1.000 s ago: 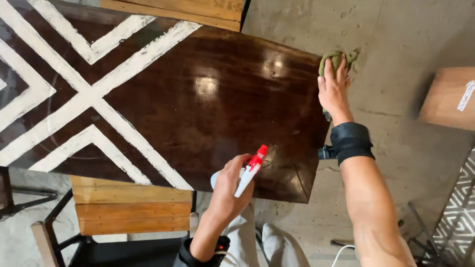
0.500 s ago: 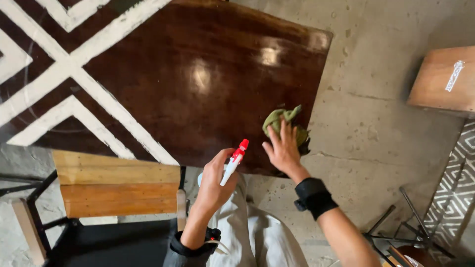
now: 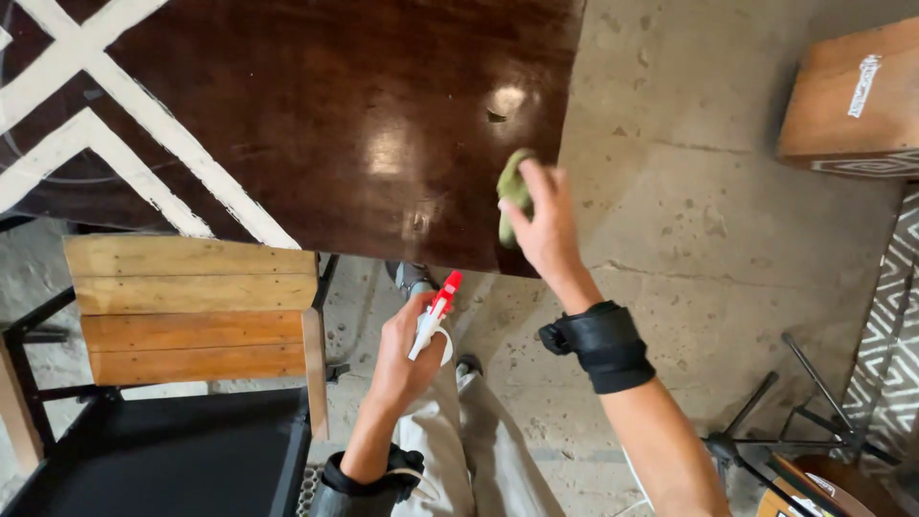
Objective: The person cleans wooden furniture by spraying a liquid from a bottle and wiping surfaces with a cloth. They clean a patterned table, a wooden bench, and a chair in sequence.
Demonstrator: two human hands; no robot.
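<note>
A: What has the right hand got?

B: A green cloth, bunched up, with the fingers closed round it. It sits on the dark wooden tabletop, close to the right edge and not far from the near edge.

A: And the left hand?

B: Clenched round a spray bottle with a red nozzle, held off the tabletop, below its near edge and above the person's lap.

A: How far along does the wiping look?

B: Hard to say for certain. The brown surface shines, with bright reflections in the middle and near the cloth, so I'd judge much of it has been gone over. I can't make out wet streaks or dirt. The near right corner, where the cloth lies, looks like the part in hand. The left part with the white painted stripes runs out of view, so whether that is finished I cannot tell.

A: Anything else about?

B: A wooden-backed chair at the near edge, on a concrete floor.
</note>
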